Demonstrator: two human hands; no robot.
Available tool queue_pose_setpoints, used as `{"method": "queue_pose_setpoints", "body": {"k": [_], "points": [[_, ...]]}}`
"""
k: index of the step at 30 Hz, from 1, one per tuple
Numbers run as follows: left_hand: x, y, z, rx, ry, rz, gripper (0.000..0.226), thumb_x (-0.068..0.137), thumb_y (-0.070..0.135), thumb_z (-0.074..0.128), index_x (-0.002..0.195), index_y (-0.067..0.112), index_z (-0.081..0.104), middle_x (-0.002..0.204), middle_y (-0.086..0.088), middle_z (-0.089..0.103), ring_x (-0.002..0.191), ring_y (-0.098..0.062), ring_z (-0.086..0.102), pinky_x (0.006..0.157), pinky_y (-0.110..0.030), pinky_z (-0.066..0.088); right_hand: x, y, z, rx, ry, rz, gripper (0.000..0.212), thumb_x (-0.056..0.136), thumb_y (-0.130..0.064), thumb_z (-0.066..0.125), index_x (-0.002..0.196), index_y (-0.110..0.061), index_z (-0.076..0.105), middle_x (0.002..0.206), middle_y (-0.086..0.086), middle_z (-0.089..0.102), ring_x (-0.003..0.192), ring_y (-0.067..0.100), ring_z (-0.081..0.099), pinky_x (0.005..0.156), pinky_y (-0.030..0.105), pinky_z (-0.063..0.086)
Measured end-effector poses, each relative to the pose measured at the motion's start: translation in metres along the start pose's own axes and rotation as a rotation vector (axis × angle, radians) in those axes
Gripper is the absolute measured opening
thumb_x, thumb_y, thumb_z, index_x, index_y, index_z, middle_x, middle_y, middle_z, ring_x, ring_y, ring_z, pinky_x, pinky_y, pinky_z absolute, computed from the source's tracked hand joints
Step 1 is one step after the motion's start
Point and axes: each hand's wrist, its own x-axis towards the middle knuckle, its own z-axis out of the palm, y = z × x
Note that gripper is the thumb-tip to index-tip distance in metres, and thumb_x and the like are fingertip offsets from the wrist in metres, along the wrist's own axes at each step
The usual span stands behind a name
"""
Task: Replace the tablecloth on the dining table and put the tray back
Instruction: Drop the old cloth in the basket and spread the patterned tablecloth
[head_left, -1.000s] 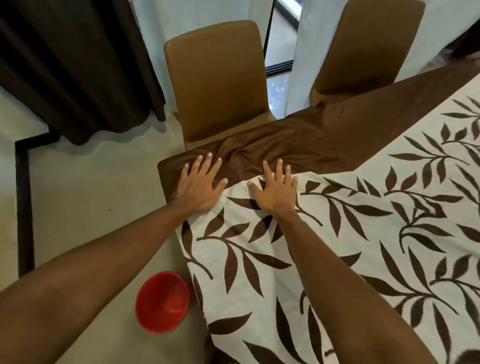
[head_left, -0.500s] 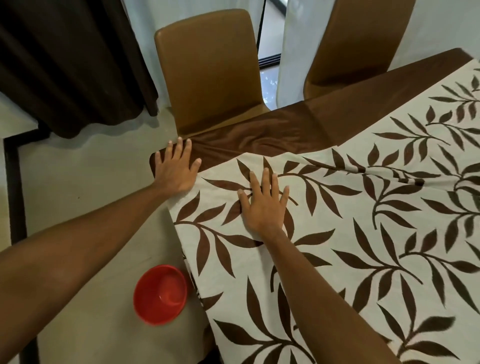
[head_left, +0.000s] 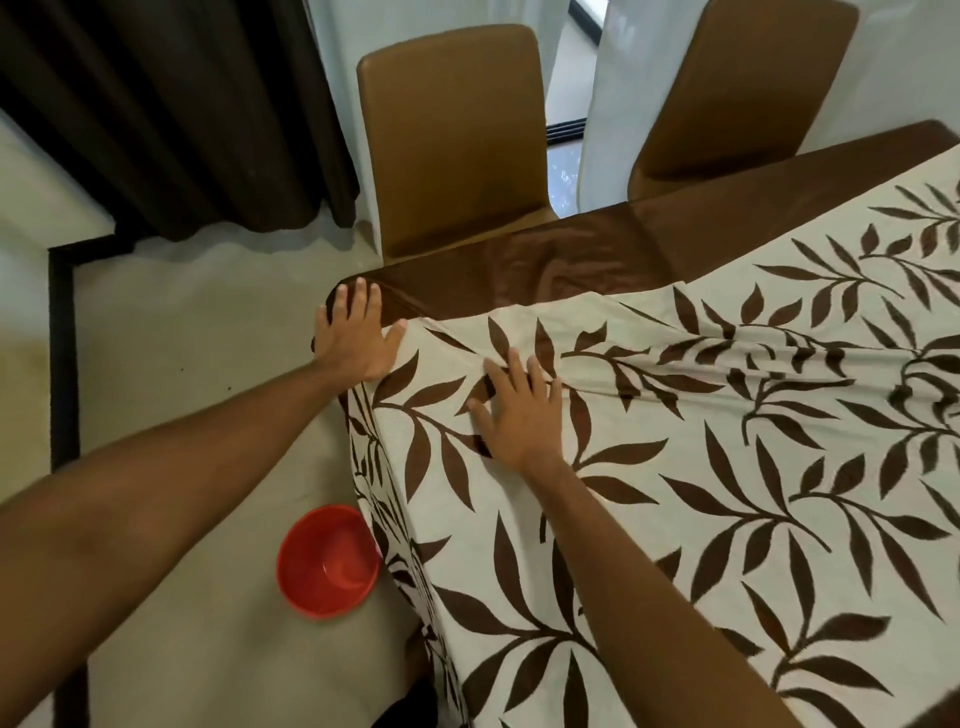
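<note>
A cream tablecloth (head_left: 727, 493) printed with brown leaves covers most of the dining table, its near-left edge hanging over the side. A shiny brown cloth (head_left: 545, 265) shows as a strip along the table's far edge and corner. My left hand (head_left: 358, 338) lies flat with spread fingers on the table's corner, across the leaf cloth's edge and the brown cloth. My right hand (head_left: 519, 415) presses flat on the leaf cloth, which is rucked into folds just beyond its fingers. No tray is in view.
Two tan chairs stand at the table's far side, one (head_left: 452, 135) behind the corner and one (head_left: 743, 88) further right. A red bowl (head_left: 330, 561) sits on the floor by the table's left side. Dark curtains (head_left: 171, 109) hang at the upper left.
Both hands have slid the leaf cloth toward the far corner, so less brown cloth shows. Folds have bunched ahead of my right hand. The view has shifted.
</note>
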Motion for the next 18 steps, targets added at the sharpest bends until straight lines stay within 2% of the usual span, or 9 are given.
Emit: {"method": "queue_pose_setpoints", "body": {"k": [2, 4, 7, 10, 12, 15, 18], "points": [[-0.006, 0.01, -0.003, 0.033, 0.0, 0.009, 0.076, 0.101, 0.06, 0.019, 0.16, 0.015, 0.003, 0.168, -0.009, -0.001, 0.155, -0.03, -0.002, 0.124, -0.053, 0.003, -0.029, -0.005, 0.011, 0.024, 0.036, -0.007, 0.062, 0.103, -0.057, 0.026, 0.159, -0.032, 0.023, 0.17, 0.001, 0.009, 0.157, 0.025, -0.002, 0.125, 0.053, -0.004], [-0.031, 0.025, 0.005, 0.03, 0.028, 0.087, 0.074, 0.101, 0.058, 0.024, 0.16, 0.015, 0.01, 0.168, -0.011, 0.007, 0.154, -0.032, 0.005, 0.124, -0.054, 0.007, -0.051, -0.004, 0.018, 0.032, 0.045, -0.031, 0.06, 0.103, -0.056, 0.027, 0.157, -0.032, 0.028, 0.169, 0.0, 0.014, 0.157, 0.022, 0.002, 0.125, 0.052, -0.002], [-0.087, 0.053, 0.032, -0.037, 0.065, 0.259, 0.071, 0.101, 0.06, 0.025, 0.159, 0.02, 0.016, 0.167, -0.011, 0.012, 0.154, -0.032, 0.008, 0.123, -0.056, 0.01, -0.065, 0.009, 0.016, 0.072, 0.082, -0.068, 0.052, 0.101, -0.05, 0.041, 0.149, -0.03, 0.043, 0.164, 0.001, 0.03, 0.154, 0.022, 0.017, 0.124, 0.057, 0.01], [-0.143, 0.082, 0.059, -0.06, 0.078, 0.369, 0.068, 0.101, 0.06, 0.023, 0.159, 0.025, 0.017, 0.168, -0.008, 0.01, 0.155, -0.029, 0.005, 0.123, -0.054, 0.009, -0.08, 0.037, 0.009, 0.006, 0.178, -0.031, 0.046, 0.099, -0.047, 0.047, 0.139, -0.028, 0.053, 0.155, 0.003, 0.044, 0.146, 0.024, 0.033, 0.118, 0.059, 0.023], [-0.176, 0.093, 0.075, -0.061, 0.102, 0.391, 0.067, 0.101, 0.061, 0.023, 0.159, 0.028, 0.015, 0.168, -0.006, 0.007, 0.155, -0.027, 0.002, 0.123, -0.054, 0.006, -0.095, 0.058, 0.003, -0.02, 0.232, 0.017, 0.044, 0.099, -0.048, 0.047, 0.136, -0.027, 0.056, 0.15, 0.004, 0.047, 0.141, 0.025, 0.038, 0.115, 0.056, 0.03], [-0.213, 0.097, 0.093, -0.068, 0.103, 0.37, 0.066, 0.102, 0.059, 0.024, 0.16, 0.029, 0.014, 0.168, -0.007, 0.004, 0.155, -0.027, 0.0, 0.123, -0.054, 0.002, -0.128, 0.086, 0.001, 0.005, 0.216, 0.095, 0.045, 0.099, -0.05, 0.048, 0.137, -0.026, 0.056, 0.151, 0.007, 0.046, 0.141, 0.027, 0.037, 0.117, 0.051, 0.03], [-0.243, 0.099, 0.101, -0.092, 0.104, 0.297, 0.063, 0.102, 0.053, 0.031, 0.159, 0.026, 0.021, 0.167, -0.01, 0.011, 0.154, -0.031, 0.007, 0.122, -0.056, 0.008, -0.174, 0.103, 0.006, 0.004, 0.216, 0.061, 0.047, 0.1, -0.052, 0.045, 0.137, -0.026, 0.054, 0.149, 0.008, 0.045, 0.137, 0.028, 0.041, 0.113, 0.049, 0.034]]}}
